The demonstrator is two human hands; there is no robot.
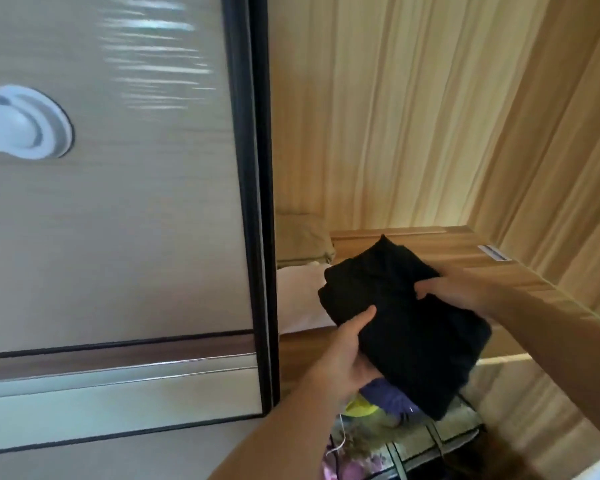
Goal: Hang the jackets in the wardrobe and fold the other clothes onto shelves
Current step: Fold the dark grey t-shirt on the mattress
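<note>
We see a big beige sliding wardrobe door with a dark frame (118,202) filling the left side. A round white handle (25,123) sits on it near the left edge. To the right the wardrobe is open, and its wooden back wall (413,116) is light brown with long stripes.

Inside is a brown wooden shelf (447,251). Over its front edge we see a folded black piece of clothing (406,327) — a thick, dark bundle, partly over the shelf and partly sticking out past the front. Both hands hold it. The left hand (343,351) grips its near left side, thumb on top and fingers curled under. The right hand (454,289) grips the right side of the bundle, fingers curled into the cloth.

At the left end of the shelf, just beside the door frame, lies a folded white cloth (298,299). Behind it, toward the back wall, lies a folded tan cloth (302,240). The black bundle touches the white one — or sits very close, we cannot tell.

Below the shelf we see a flowery storage bag with dark straps (406,452). A purple cloth (385,396) and a small yellow thing (359,408) lie on top of it. A small white label (494,252) sits near the right edge of the shelf.
</note>
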